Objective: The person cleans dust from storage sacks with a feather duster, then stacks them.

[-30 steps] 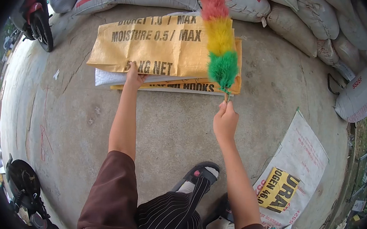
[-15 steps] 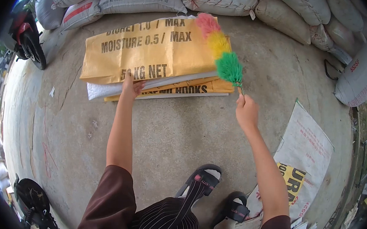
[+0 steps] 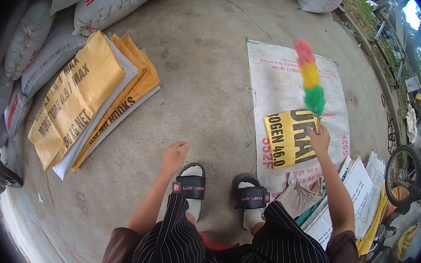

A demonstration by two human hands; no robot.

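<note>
Our right grip (image 3: 319, 139) closed on duster (image 3: 310, 80) handle, right of frame, over white sack (image 3: 269, 91); our left grip (image 3: 173, 159) loosely open, near centre.

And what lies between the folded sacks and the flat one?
Concrete floor, bare at the far end; nearer the wearer, the left hand and both sandals come between. The head view shows it.

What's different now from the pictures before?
The left hand let go of the folded sacks. The view turned right, and the duster moved right, away from them, to over the flat white sack. The right hand still holds it.
</note>
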